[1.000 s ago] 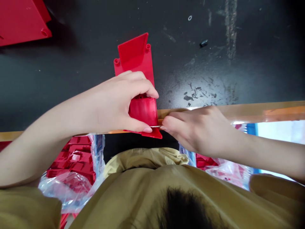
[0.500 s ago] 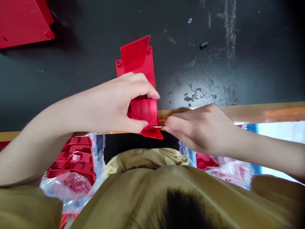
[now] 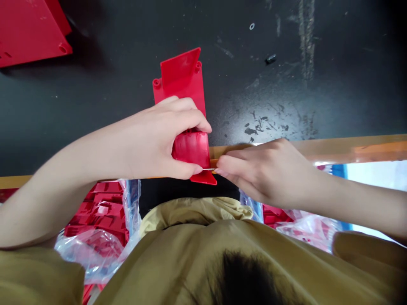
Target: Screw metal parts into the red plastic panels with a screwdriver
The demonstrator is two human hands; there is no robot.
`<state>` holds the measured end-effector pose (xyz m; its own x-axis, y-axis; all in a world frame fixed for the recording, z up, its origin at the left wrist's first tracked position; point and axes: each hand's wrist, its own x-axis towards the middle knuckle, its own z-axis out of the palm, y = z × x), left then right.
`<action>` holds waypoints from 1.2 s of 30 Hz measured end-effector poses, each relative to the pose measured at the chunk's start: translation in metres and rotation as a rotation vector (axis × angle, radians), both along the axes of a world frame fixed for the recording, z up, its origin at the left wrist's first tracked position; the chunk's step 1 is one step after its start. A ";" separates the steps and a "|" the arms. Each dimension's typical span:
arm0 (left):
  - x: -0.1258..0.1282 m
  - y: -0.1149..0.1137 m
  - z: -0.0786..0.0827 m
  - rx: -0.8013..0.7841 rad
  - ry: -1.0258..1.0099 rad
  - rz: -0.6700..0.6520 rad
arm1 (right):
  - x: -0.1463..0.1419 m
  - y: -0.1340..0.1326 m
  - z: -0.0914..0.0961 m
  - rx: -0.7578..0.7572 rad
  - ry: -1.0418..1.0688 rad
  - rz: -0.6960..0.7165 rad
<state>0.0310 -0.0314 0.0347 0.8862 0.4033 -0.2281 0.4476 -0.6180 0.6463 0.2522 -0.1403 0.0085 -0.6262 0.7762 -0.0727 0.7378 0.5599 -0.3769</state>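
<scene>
The big table top [image 3: 95, 84] is black, with lots of pale scratches and dark marks. A flat red plastic board [image 3: 28, 34] sits at the far left, and a red plastic piece [image 3: 179, 74] with two little round posts lies in the middle, near the front. A tiny black bit [image 3: 271, 59] and a tiny pale ring [image 3: 252, 26] lie off to the right, and a tan wooden strip [image 3: 333, 145] runs along the front edge.

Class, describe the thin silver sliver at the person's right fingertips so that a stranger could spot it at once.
At the front edge of the black workbench, a left hand grips a red moulded plastic panel. Against that panel's near end, the right hand pinches a thin silver sliver, the only bright metal among the red plastic parts.
</scene>
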 end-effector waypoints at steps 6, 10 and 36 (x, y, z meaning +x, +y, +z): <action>0.000 0.000 -0.003 -0.012 -0.009 0.010 | 0.001 -0.003 -0.002 -0.001 -0.003 -0.027; 0.000 0.000 -0.006 -0.067 -0.013 0.052 | 0.002 -0.004 -0.004 -0.020 0.008 -0.031; 0.000 0.002 -0.006 -0.015 -0.011 0.021 | 0.003 -0.001 -0.006 -0.020 0.053 -0.034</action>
<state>0.0311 -0.0298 0.0290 0.8798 0.4187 -0.2248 0.4536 -0.5988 0.6601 0.2556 -0.1413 0.0022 -0.6028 0.7959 -0.0560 0.7350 0.5266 -0.4272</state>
